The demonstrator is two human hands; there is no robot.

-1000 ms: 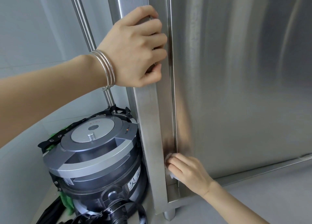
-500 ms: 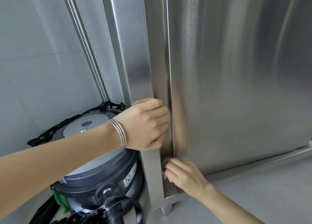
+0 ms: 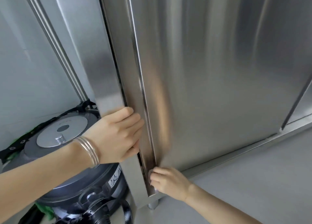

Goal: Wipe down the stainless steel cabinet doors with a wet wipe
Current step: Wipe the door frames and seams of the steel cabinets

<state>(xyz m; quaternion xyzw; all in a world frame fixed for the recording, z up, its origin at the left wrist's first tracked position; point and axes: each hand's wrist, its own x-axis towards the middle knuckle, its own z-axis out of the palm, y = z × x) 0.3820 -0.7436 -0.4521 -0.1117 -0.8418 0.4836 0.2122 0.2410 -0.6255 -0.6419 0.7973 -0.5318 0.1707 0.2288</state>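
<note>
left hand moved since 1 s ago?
Yes. The left hand has slid down the cabinet's corner post: it gripped well above the vacuum cleaner lid, now it sits level with it, nearer the right hand.

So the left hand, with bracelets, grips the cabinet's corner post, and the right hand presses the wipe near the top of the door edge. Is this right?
Not quite. In the head view the right hand presses the wipe near the bottom of the door edge, not the top. The left hand, with bracelets, does grip the corner post.
</note>
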